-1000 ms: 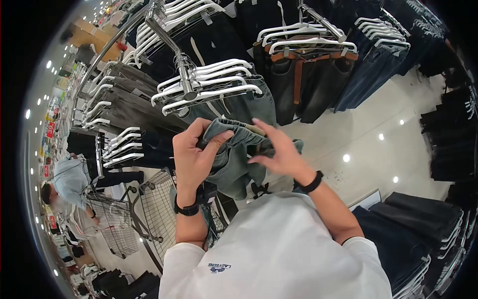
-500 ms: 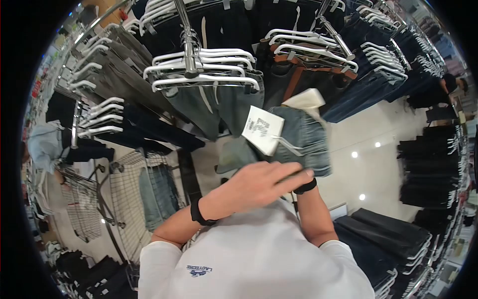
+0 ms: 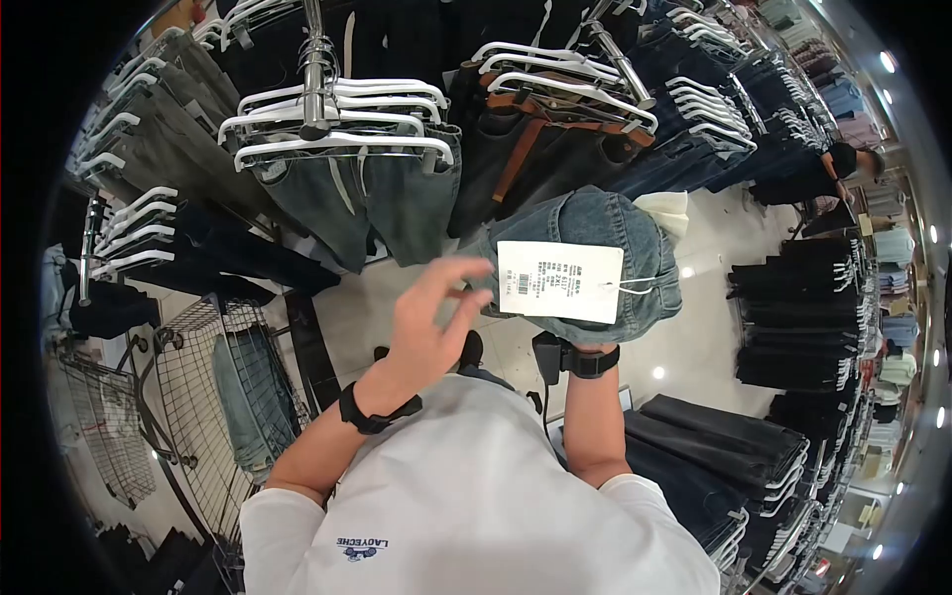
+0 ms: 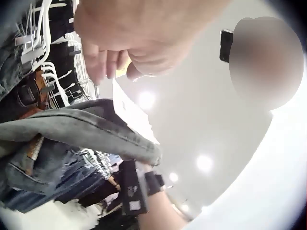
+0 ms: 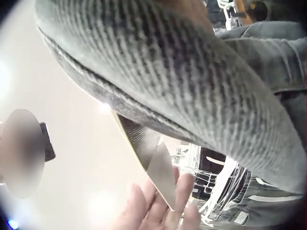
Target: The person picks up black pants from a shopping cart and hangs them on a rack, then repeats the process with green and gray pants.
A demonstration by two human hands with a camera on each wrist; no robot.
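Observation:
A folded pair of blue-grey denim jeans (image 3: 595, 223) with a ribbed, gathered waistband is held up in front of the chest. On top lies a white printed price tag (image 3: 561, 283) on a thin string. My left hand (image 3: 426, 322) is at the tag's left edge, thumb and index finger spread beside it. In the right wrist view, the left hand's fingers (image 5: 184, 189) are close to the tag's lower edge. My right hand supports the jeans from below; the cloth hides its fingers, and only some skin of the right hand (image 5: 189, 10) shows at the top of the right wrist view.
White hangers (image 3: 342, 149) with trousers hang on a metal rail ahead. A wire cart (image 3: 213, 377) holding light jeans (image 3: 253, 392) stands at left. Dark trousers (image 3: 709, 446) hang at lower right. Another person (image 3: 838, 164) is at far right.
The jeans, earlier gripped at the waistband by the left hand, are now on the right hand. Their tag has turned flat and face up. The left hand has moved left, to the tag's edge.

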